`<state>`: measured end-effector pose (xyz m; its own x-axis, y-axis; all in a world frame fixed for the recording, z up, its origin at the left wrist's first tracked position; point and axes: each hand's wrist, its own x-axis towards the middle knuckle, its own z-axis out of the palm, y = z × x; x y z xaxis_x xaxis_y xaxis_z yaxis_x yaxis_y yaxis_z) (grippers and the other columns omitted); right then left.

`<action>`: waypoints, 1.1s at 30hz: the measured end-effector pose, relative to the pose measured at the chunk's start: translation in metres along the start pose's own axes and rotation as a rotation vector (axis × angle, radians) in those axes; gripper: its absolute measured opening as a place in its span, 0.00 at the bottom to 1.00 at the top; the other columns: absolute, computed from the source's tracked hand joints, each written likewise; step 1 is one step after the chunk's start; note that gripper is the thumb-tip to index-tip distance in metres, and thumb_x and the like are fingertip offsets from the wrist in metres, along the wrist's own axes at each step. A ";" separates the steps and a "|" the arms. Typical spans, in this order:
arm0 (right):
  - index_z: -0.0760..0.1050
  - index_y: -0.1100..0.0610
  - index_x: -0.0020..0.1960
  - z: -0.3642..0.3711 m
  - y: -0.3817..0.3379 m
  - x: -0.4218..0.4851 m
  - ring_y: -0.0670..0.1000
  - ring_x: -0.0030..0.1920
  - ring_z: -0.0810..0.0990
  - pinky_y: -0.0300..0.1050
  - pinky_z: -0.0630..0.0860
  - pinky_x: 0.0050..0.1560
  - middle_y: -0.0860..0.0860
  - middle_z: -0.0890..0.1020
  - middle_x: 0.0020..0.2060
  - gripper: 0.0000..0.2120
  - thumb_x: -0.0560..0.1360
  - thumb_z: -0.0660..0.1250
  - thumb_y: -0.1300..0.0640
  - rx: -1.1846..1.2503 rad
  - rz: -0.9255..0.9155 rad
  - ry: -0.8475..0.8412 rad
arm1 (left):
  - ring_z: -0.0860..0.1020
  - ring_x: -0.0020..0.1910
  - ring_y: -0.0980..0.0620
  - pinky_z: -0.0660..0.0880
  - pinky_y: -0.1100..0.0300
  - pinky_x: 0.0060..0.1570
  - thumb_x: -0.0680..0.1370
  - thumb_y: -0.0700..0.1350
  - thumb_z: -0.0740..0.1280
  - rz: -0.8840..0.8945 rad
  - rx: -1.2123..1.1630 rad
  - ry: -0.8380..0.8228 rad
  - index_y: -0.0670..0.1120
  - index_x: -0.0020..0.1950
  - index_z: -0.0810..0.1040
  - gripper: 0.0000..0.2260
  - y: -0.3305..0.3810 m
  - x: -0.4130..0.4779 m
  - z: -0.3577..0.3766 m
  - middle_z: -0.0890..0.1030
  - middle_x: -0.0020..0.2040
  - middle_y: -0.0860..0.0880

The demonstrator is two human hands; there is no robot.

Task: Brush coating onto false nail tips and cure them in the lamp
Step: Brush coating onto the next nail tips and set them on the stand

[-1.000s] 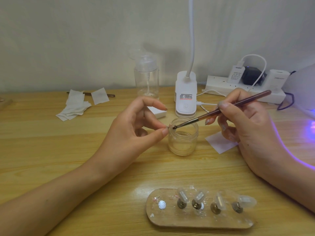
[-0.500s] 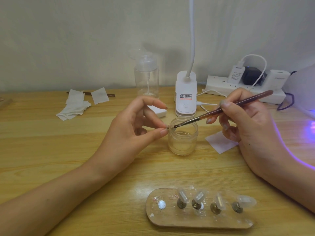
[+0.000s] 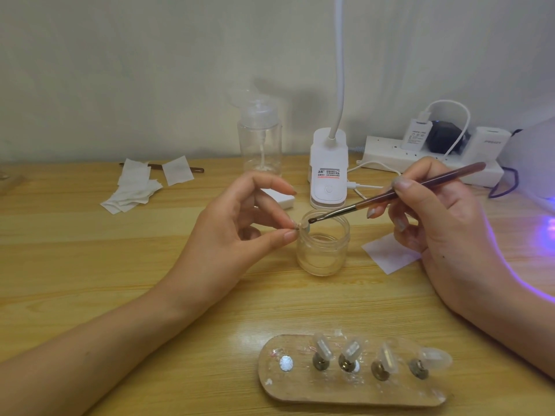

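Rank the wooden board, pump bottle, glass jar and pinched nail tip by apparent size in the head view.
1. wooden board: largest, though nearest the camera.
2. pump bottle and glass jar: about alike, bottle farther back, so unranked.
3. nail tip: smallest.

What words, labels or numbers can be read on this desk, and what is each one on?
No text here is sharp enough to quote.
On the clip lamp base: a sticker with grey and red print, too blurred to read.
On the white charger plugged into the power strip: small dark print, too small to read.
On the white adapter beside it: one grey word, too blurred to read.
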<state>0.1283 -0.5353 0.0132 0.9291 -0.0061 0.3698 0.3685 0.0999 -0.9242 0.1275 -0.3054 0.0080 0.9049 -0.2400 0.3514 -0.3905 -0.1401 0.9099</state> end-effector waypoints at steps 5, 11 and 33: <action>0.72 0.46 0.37 0.001 -0.002 0.000 0.45 0.28 0.68 0.35 0.63 0.27 0.53 0.83 0.32 0.11 0.77 0.63 0.55 0.020 0.018 0.025 | 0.82 0.43 0.57 0.75 0.55 0.38 0.72 0.35 0.75 0.007 -0.001 0.022 0.48 0.57 0.77 0.17 -0.001 0.000 0.000 0.82 0.41 0.50; 0.73 0.47 0.36 -0.001 -0.003 0.001 0.43 0.29 0.70 0.34 0.64 0.28 0.52 0.82 0.32 0.16 0.81 0.61 0.59 0.063 0.063 0.072 | 0.83 0.45 0.55 0.78 0.47 0.47 0.72 0.37 0.77 0.058 -0.027 0.085 0.48 0.59 0.77 0.18 0.000 -0.001 -0.001 0.82 0.43 0.50; 0.70 0.49 0.38 0.001 -0.005 0.001 0.45 0.27 0.69 0.34 0.66 0.28 0.51 0.82 0.32 0.14 0.81 0.60 0.59 0.115 0.118 0.089 | 0.82 0.55 0.55 0.72 0.56 0.55 0.69 0.42 0.78 -0.138 0.192 -0.184 0.63 0.67 0.73 0.31 0.040 -0.083 -0.004 0.85 0.40 0.56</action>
<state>0.1274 -0.5345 0.0185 0.9667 -0.0750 0.2447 0.2554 0.2184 -0.9419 0.0374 -0.2873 0.0161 0.9127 -0.3736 0.1652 -0.3064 -0.3585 0.8818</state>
